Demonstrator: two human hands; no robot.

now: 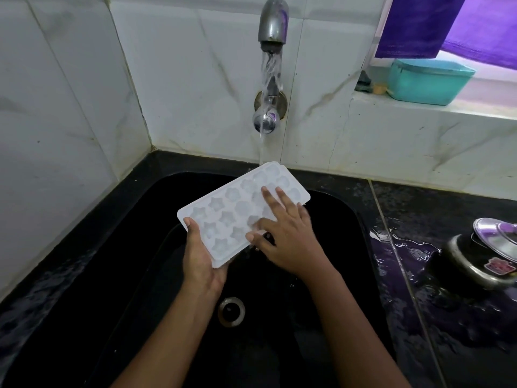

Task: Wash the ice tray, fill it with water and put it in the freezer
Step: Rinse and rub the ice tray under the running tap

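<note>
We hold the tray [223, 204] over the sink [134, 275], cavities up. Its long axis runs from 8 o'clock to 2 o'clock, and the 2 o'clock end appears raised toward the tap [272, 21]. The water [270, 71] falls straight down and meets the tray right at that far end, at 12 o'clock from our hands.

Our left hand [200, 257] grips the near end at 8 o'clock, thumb over the top face by the corner and fingers underneath, so this hand carries the tray. Our right hand [288, 236] lies on the 2 o'clock half, fingers straight and spread across the cavities, pressing rather than clasping. The right hand is therefore nearer the stream and the left nearer us.

We judge this to be the washing step, rubbing the cavities under running water. The next move turns on the slope of that long axis. Tilted as it is, water should run down the rows toward 8 o'clock and spill into the sink above the drain [231, 311] at 6 o'clock. To fill the tray we would level the axis, and the left hand's grip sets that angle. A wet tray held at one end could slip.

The counter [405, 208] at 3 o'clock is wet and carries a pot [481, 261].
</note>
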